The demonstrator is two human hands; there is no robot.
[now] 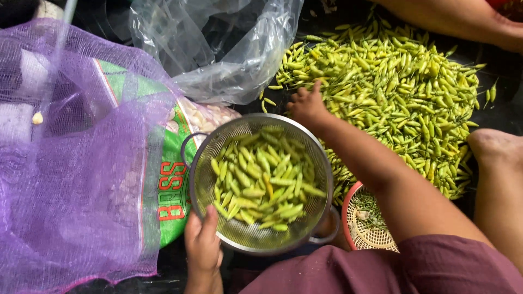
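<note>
A: Colander? 
B: Round steel mesh colander (260,184), glossy green chillies (261,182) inside; your left hand (202,245) clamps its near rim.

A: Right hand? 
B: Your right hand (308,106), fingers together, touches the floor's chilli heap (392,92).

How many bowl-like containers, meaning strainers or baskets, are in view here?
2. A metal colander half full of green chillies sits at centre, its near rim held by the left hand. A small red-rimmed basket sits to its right, partly hidden under the right forearm. Others may be hidden.
</note>
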